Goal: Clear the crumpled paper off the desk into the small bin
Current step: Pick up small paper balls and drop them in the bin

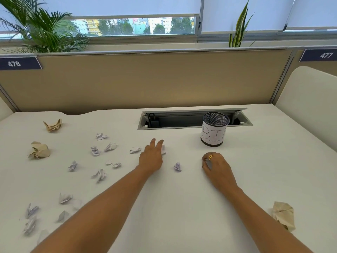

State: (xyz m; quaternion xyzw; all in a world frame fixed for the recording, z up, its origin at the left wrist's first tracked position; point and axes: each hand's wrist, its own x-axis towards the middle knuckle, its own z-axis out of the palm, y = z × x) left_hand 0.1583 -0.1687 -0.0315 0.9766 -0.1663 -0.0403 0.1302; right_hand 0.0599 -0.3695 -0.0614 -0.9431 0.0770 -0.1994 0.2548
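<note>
White crumpled paper scraps left, black mesh bin far right. Left hand rests flat on one; right hand grips white paper wad.

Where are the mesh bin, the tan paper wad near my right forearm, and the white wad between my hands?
mesh bin (213,136): head view, on its paper label.
tan paper wad (283,215): head view, its crumpled middle.
white paper wad (177,166): head view, its centre.

An office: numbered desk partitions, cable tray, window blinds.
</note>
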